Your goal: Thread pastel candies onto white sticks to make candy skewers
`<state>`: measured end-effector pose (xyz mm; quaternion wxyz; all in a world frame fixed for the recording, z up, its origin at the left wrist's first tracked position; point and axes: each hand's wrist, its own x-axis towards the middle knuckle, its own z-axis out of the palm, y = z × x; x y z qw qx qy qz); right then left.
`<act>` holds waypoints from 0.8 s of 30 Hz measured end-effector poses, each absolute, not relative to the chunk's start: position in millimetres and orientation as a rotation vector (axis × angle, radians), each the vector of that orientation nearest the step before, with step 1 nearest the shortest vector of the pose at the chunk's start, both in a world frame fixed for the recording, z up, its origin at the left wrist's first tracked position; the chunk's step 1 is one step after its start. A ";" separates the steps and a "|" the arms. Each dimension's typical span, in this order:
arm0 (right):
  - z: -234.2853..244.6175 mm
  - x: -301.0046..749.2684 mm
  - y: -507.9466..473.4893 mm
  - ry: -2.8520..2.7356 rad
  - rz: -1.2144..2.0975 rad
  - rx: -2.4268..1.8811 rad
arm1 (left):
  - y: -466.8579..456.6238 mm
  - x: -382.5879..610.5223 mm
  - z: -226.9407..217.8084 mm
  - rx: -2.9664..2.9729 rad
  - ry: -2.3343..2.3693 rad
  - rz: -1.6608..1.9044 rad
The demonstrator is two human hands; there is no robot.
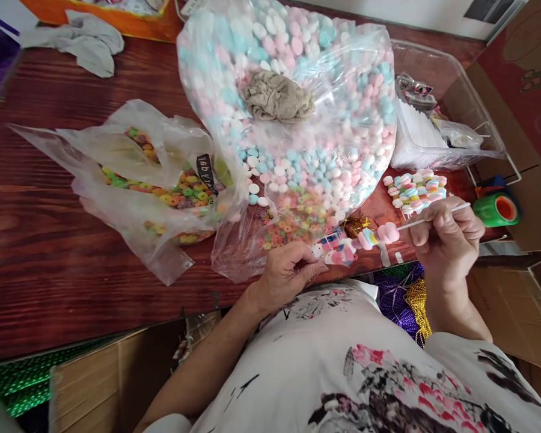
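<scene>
Right hand (451, 231) grips thin stick (410, 224); left hand (293, 267) pinches patterned piece (341, 252); beads (389, 233) between hands likely light, brittle: best held by stick.

White stick (412, 224) — partly hidden, orange box (139, 25) — cropped above

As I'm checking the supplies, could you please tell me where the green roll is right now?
In the head view, the green roll is on the right, just past the right hand and below the clear plastic bin.
</scene>
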<state>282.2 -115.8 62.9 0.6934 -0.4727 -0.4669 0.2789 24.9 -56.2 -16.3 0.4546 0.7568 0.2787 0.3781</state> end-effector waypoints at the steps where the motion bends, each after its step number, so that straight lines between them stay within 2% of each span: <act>1: 64.6 282.4 -114.8 -1.039 0.613 -1.030 | -57.0 24.4 -16.5 1.853 0.703 0.905; 6: 78.7 289.0 -115.8 -1.024 0.482 -0.896 | -60.2 21.4 -27.8 1.494 0.945 0.763; 11: 79.5 279.4 -118.7 -0.967 0.504 -0.828 | -60.6 20.6 -31.7 1.182 0.996 0.667; 24: 60.5 267.1 -121.5 -1.227 0.639 -0.749 | -64.0 24.0 -22.0 1.217 0.917 0.717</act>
